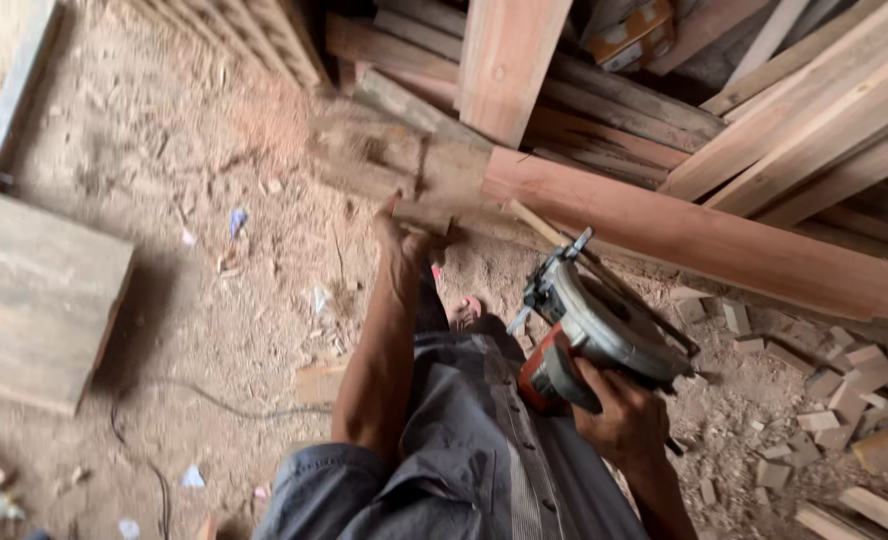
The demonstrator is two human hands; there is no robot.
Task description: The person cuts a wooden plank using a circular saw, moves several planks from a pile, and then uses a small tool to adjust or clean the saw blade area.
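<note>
1. The grey and red hand-held circular saw [596, 340] is being gripped by the right hand [624, 420], fingers closed round its rear handle; it's being held low, just beside the right thigh and above the sawdust-covered dirt floor [194, 300].
2. The blurred, weathered brown wooden plank [394, 165] is being clutched at its near end by the left hand [409, 228], w/ the arm stretched fwd; the plank is lying across the floor toward the stacked reddish timber beams [704, 235].
3. Risk: the saw is being carried one-handed close to the grey trousers [474, 440] & a sandalled foot [464, 312]; a slip or an accidental trigger pull could be bringing the blade into the leg.
4. Risk: the thin black cable [154, 400] is trailing over the floor, probably a trip or snag hazard.
5. Risk: small pale wood offcuts [844, 380] are being left underfoot, so footing looks poor.
6. Hard to tell: the plank is being smeared by motion blur; the blade itself & the trigger finger are being hidden by the guard.
</note>
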